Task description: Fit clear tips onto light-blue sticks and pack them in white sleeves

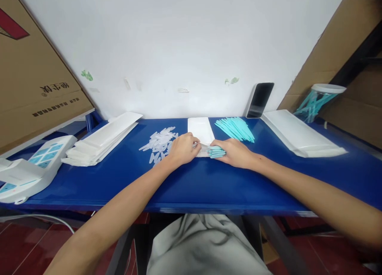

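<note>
My left hand (185, 148) is closed, its thumb and fingers pinching the near end of a white bag (200, 127) that lies flat on the blue table. Held in my right hand (237, 152) is a small bundle of teal sticks (217, 152), their ends pointing left at the bag's mouth. Whether the tips are inside the bag I cannot tell. Just beyond my right hand a loose pile of teal sticks (234, 128) is spread out. Left of my left hand lie many small translucent whitish pieces (161, 143), partly hidden by that hand.
White bags (103, 140) are stacked at the left, more white bags (301, 134) at the right. A phone (260, 100) leans on the wall. A lidded clear jar (318, 102) with teal sticks stands far right. A white power strip (44, 159) lies by a cardboard box (38, 64).
</note>
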Action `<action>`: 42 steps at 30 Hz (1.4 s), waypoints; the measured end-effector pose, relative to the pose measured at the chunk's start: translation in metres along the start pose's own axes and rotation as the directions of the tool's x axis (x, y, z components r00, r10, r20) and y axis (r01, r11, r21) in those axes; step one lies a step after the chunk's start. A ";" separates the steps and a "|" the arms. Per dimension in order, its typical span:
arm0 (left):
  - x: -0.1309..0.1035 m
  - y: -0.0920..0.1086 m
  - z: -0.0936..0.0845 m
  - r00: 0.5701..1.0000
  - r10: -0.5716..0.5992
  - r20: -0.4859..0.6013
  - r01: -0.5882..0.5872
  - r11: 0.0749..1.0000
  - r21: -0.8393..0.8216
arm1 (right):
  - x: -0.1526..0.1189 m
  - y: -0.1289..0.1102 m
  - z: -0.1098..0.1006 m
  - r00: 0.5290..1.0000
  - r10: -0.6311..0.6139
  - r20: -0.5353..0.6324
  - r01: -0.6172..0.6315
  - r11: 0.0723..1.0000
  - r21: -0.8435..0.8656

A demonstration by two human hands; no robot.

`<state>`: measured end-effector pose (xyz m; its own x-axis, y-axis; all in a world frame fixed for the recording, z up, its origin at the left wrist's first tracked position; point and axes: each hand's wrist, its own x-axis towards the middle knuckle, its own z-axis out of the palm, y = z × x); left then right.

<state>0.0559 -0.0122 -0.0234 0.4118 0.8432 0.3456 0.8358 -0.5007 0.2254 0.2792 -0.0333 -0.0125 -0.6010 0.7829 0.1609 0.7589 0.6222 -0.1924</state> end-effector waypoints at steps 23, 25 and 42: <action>0.002 0.003 -0.001 0.943 0.264 -0.203 -0.260 0.965 0.044 | -0.003 -0.021 -0.007 0.986 0.164 -0.029 -0.163 0.912 -0.375; 0.003 0.004 -0.002 0.925 0.305 -0.227 -0.289 0.952 0.098 | -0.003 -0.022 -0.006 0.984 0.172 -0.054 -0.179 0.898 -0.401; 0.003 0.008 0.010 0.941 0.309 -0.141 -0.315 0.949 -0.024 | -0.001 -0.013 0.001 0.958 0.284 -0.035 -0.271 0.859 -0.434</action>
<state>0.0673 -0.0121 -0.0295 0.5943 0.6107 0.5234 0.6544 -0.7454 0.1267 0.2696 -0.0423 -0.0116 -0.3517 0.9265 0.1336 0.9235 0.3201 0.2112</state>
